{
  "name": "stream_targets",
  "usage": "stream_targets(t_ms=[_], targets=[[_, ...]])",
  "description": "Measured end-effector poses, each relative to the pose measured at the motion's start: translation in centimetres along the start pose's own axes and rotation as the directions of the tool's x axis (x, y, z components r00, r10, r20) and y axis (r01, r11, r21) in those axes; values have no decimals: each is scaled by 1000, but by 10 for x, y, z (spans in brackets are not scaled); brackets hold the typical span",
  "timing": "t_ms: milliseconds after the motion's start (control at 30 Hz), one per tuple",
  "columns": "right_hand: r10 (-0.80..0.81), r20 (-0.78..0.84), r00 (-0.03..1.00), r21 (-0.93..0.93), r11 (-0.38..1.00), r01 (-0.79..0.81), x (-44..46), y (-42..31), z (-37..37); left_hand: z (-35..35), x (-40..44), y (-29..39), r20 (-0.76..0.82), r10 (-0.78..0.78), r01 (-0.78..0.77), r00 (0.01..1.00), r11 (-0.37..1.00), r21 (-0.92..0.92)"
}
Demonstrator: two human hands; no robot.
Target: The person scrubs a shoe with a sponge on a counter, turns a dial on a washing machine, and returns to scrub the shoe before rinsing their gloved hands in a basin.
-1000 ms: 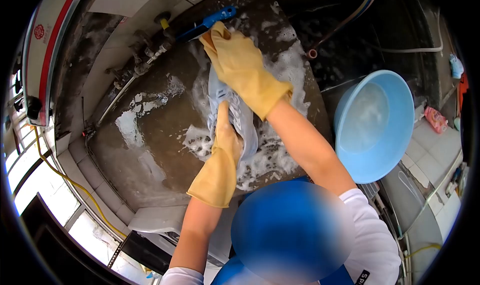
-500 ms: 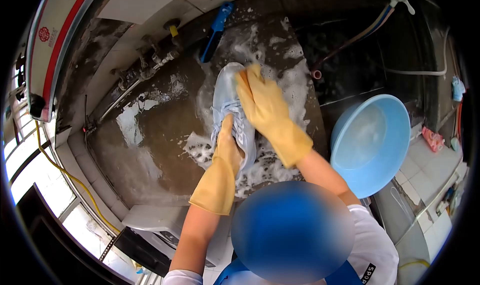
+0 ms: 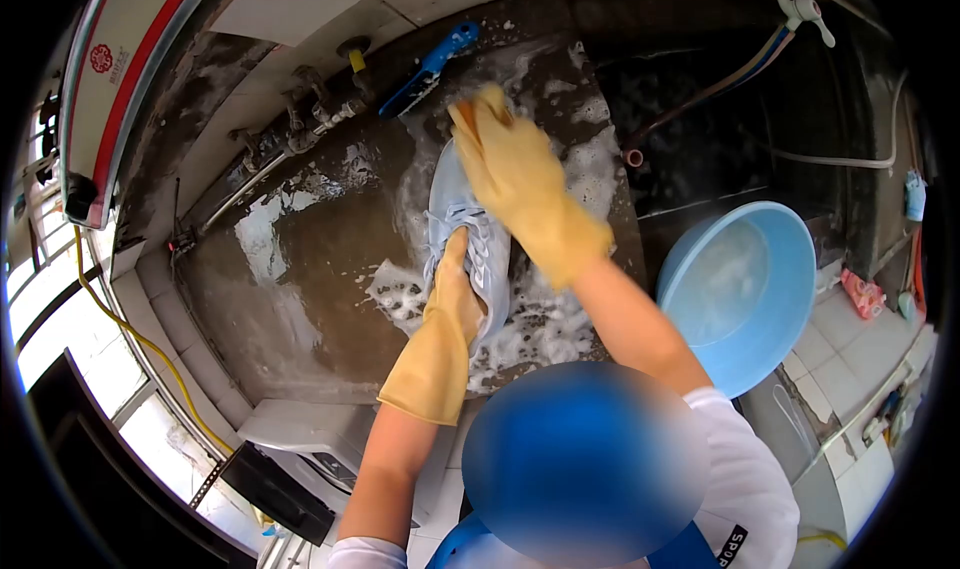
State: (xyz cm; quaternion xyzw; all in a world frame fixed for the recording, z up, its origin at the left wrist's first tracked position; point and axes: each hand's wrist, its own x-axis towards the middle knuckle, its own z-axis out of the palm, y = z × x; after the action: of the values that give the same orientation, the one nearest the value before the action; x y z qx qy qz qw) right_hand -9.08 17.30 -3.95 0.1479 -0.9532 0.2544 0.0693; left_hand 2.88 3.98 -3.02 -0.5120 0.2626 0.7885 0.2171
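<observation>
Shoe (image 3: pixel 492 259) on counter (image 3: pixel 340 289), suds (image 3: pixel 395 294) on both sides, brush (image 3: pixel 432 67) beyond its toe, basin (image 3: pixel 785 299) at right, pipes (image 3: pixel 328 117) at left rear

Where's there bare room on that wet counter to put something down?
The wide brown counter patch between metal pipes, white appliance and the suds left of the shoe. It's crowded around the shoe: left hand, right hand, more suds, and a blue-handled tool beyond.
</observation>
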Motion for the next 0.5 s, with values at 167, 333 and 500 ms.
stream_targets(t_ms=[167,333,500], targets=[[296,239,925,250,901,-353,20,-10,4,6,-10,0,19,-32,32,999,999,15],[-131,-20,991,-129,983,127,-13,-22,-3,12,-7,3,55,-24,22,998,999,45],[121,-43,992,-4,993,-122,26,-19,17,7,-11,0,14,-13,12,1000,1000,15]])
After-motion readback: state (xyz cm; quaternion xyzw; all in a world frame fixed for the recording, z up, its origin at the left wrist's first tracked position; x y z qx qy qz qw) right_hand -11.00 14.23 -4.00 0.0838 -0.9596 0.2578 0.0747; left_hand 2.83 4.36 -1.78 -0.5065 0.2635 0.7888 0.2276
